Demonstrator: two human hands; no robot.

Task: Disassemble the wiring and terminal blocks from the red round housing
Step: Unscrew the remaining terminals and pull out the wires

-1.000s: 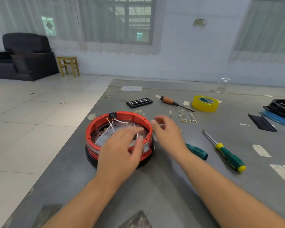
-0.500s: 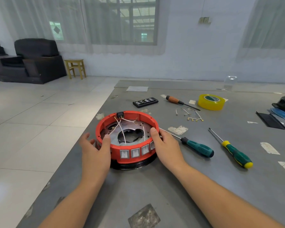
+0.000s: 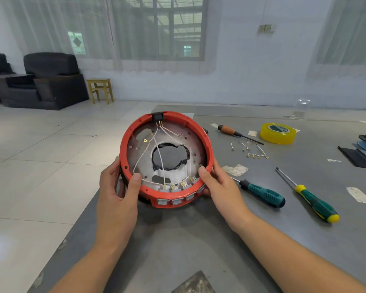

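While you hold the red round housing (image 3: 199, 132) tilted toward you above the near desk (image 3: 178, 240), most of the job looks undone. Left hand (image 3: 116, 197) grips the rim at 8 o'clock, thumb hooked inside; right hand (image 3: 222, 187) grips at 4 o'clock, fingers curled round the outer wall.

Done, by the look of it: a few loose wire pieces (image 3: 249, 150) with brass ends lie on the desk at 2 o'clock.

Left: white wires (image 3: 145, 151) run from the black connector (image 3: 157, 117) at the rim's 12 o'clock across the grey plate to the terminal blocks (image 3: 178, 185) along 6 o'clock.

Around: two green screwdrivers (image 3: 264, 194) (image 3: 314, 205) at 3 o'clock, a brown-handled screwdriver (image 3: 230, 131) and yellow tape (image 3: 277, 133) at 1 to 2 o'clock. Both hands are occupied; you likely must free one to pull terminals.
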